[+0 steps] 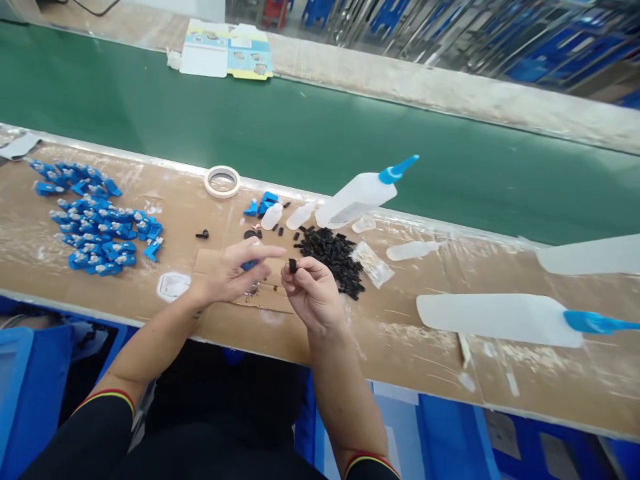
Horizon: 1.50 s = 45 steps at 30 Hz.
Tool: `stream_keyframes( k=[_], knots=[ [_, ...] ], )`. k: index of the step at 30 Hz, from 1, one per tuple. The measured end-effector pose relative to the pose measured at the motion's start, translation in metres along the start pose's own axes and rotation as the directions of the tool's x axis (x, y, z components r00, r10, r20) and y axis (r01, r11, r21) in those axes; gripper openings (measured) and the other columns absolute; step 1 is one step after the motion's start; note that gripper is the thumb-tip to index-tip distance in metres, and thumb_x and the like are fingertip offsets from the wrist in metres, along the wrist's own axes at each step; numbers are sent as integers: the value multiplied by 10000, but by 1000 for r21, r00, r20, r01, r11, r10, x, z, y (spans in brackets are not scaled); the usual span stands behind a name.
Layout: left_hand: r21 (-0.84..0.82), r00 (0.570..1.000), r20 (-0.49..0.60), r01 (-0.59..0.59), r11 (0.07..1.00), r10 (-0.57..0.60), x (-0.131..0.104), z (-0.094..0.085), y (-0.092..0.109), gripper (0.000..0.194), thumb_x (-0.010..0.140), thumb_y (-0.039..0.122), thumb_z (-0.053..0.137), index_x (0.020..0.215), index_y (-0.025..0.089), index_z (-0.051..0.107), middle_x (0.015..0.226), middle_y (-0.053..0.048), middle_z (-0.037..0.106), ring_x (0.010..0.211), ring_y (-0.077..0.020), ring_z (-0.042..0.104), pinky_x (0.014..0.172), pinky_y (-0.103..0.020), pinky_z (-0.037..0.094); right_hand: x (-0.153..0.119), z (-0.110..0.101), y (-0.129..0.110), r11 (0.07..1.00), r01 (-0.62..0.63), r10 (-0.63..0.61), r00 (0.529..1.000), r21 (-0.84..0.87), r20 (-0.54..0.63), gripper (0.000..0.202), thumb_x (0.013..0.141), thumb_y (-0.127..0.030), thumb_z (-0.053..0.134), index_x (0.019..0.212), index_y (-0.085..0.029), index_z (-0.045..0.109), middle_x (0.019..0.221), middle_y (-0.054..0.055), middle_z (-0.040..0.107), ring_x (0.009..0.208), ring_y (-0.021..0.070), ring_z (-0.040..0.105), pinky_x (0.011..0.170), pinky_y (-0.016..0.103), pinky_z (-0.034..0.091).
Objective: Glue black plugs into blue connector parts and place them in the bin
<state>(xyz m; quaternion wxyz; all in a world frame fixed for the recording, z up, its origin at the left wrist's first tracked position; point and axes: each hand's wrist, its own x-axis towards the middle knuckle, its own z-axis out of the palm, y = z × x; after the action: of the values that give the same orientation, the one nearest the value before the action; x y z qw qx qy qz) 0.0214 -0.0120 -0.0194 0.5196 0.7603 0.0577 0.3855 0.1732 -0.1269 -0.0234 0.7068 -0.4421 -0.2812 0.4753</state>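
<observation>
Her right hand (pixel 313 293) pinches one small black part (pixel 293 265); the left hand (pixel 235 270) grips one blue piece (pixel 249 265), fingers spread. Three white squeeze bottles (pixel 357 197) with blue nozzles lie nearby.

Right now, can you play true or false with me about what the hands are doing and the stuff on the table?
1. The right hand pinches a small black piece. True.
2. The left hand holds a roll of tape. False: the tape roll lies apart on the table, near the green belt; the left hand holds a small blue piece.
3. A pile of blue pieces lies to the left of the hands. True.
4. The heap of black pieces sits on the green belt. False: it lies on the table, beside the right hand.
5. The squeeze bottle has a red nozzle. False: it is blue.
</observation>
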Motion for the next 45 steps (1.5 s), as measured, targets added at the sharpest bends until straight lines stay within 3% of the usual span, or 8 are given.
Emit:
stream_keyframes(
  k=[10,14,17,21,31,35,41,45],
  knots=[
    [47,993,-35,-108,993,110,5,-2,6,215,989,314,518,886,178,649,795,-35,582,770,-135,548,709,-280,458,-2,32,7,997,-71,65,989,39,131,322,704,-407,1021,825,-254,766,723,8,655,544,159,543,527,249,517],
    [10,992,-114,-49,999,50,3,-2,2,228,973,391,537,954,188,640,839,-42,585,818,-147,554,769,-307,483,-2,24,2,983,94,-80,992,-156,95,273,773,-444,959,875,-270,775,782,12,676,577,193,589,545,293,539],
    [-136,965,-214,123,983,-150,4,-7,-5,366,965,439,515,1268,235,543,997,-59,575,796,-134,547,725,-299,497,-6,9,-5,721,375,-303,927,-582,223,128,950,-386,803,935,-262,776,920,39,700,780,260,667,677,365,571],
    [-313,902,-309,204,928,-303,6,-19,-13,570,961,427,513,1474,290,304,1096,-78,558,815,-140,570,700,-313,503,-14,-7,-4,282,590,-249,807,-757,536,196,1102,-250,554,1029,-237,735,1014,62,694,865,268,662,757,393,552],
    [-269,877,-373,210,940,-302,9,-28,-18,666,941,595,548,1456,195,417,949,-77,623,820,-169,628,680,-305,521,-14,-11,12,70,701,-139,711,-709,689,297,1133,-137,410,1067,-190,694,1020,100,673,833,265,622,735,384,520],
    [-326,880,-339,222,919,-333,9,-32,-17,611,958,608,504,1384,171,508,813,-34,576,669,-110,550,592,-252,457,-15,-10,4,139,684,-188,728,-716,659,248,1123,-156,478,1069,-208,715,1025,81,681,854,261,641,752,380,527],
    [-437,909,-67,343,832,-411,9,-25,-6,472,940,605,538,1092,159,563,665,47,414,542,-62,384,494,-197,301,0,-1,-14,652,509,-461,855,-563,238,66,967,-255,809,1016,-291,784,935,17,695,787,220,656,645,300,528],
    [-372,892,119,447,814,-436,8,-16,3,451,960,616,484,930,167,507,712,38,441,556,-54,376,520,-200,341,13,6,-11,798,444,-426,894,-407,141,139,899,-354,897,978,-294,800,916,13,688,747,195,639,645,270,521]
  ],
)
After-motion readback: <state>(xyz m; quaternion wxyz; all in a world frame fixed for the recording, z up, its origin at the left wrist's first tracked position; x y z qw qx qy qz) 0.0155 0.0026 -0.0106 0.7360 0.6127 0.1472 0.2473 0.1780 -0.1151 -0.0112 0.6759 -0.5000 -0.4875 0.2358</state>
